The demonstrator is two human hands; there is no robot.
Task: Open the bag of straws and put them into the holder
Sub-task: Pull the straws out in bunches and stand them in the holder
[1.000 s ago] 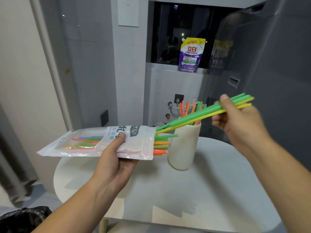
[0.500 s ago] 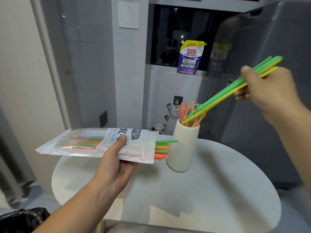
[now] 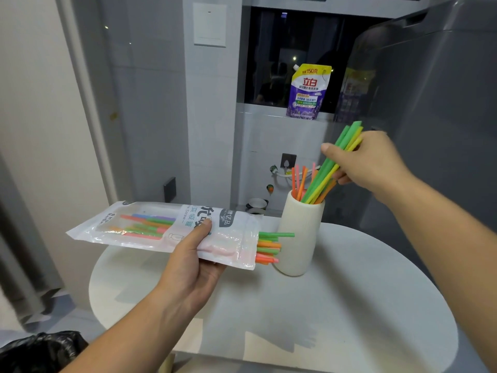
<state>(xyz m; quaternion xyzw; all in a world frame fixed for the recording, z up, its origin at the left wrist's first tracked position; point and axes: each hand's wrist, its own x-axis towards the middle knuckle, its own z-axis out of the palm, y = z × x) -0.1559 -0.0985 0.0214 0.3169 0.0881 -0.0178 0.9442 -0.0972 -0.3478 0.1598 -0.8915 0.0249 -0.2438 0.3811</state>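
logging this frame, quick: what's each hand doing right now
Left hand: closed, holding the straw bag.
Right hand: closed, gripping a bunch of green and yellow straws with lower ends in the holder.

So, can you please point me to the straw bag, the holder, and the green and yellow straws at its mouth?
straw bag [image 3: 150,227], head view, on its clear window.
holder [image 3: 301,238], head view, on its white wall.
green and yellow straws [image 3: 321,179], head view, on shafts above the rim.

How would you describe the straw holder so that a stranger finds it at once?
Start at the round white table. Near its far edge, just right of the straw bag, stands the holder, a tall cream ribbed cup. It alone stands upright with coloured straws sticking out of its top.
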